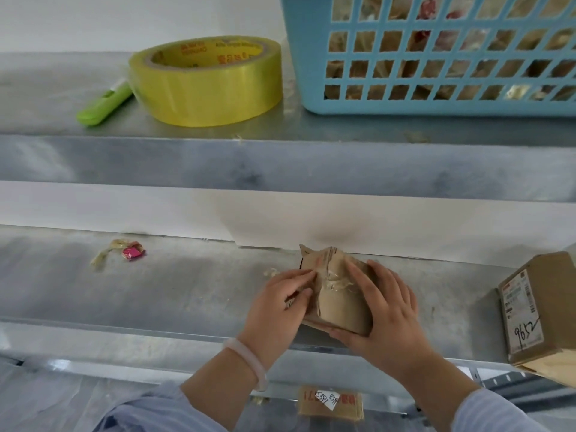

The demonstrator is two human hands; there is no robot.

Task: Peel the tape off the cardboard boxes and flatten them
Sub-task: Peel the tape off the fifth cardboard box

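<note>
The small box (pixel 338 304) stands on the lower shelf (pixel 156 291), right of centre in the lower half of the frame, partly collapsed, with one flap raised at its far end. Crumpled clear tape (pixel 336 283) crosses its upper face.

**Hand state**
- The right hand (pixel 386 310) holds the box, with its fingers spread over the top and its thumb along the near lower edge.
- The left hand (pixel 277 310) pinches at the left side of the seam with its fingers curled. Whether it holds tape or cardboard cannot be told.

**Probable faults**
1. Tape tearing: the strip is already shredded into strands. A sharp or sideways pull is likely to break it and leave fragments bonded to the board.
2. Board delamination: pulling steeply upward may lift the paper face with the adhesive.
3. Box slipping: the box sits close to the front lip of the shelf. If the right hand relaxes during the pull, the box could slide toward the person and drop.
4. Premature flattening: pressing down while tape bridges the seam would buckle the panels rather than fold them on their creases.
5. Residue sticking to the fingers, which slows release of each strand.

**Nearby items**
- A second box (pixel 536 310) overhangs the shelf at the right edge of the frame. A wide elbow movement could dislodge it.
- A green cutter (pixel 104 106) lies on the upper shelf (pixel 280 166), upper left, unused.
</note>
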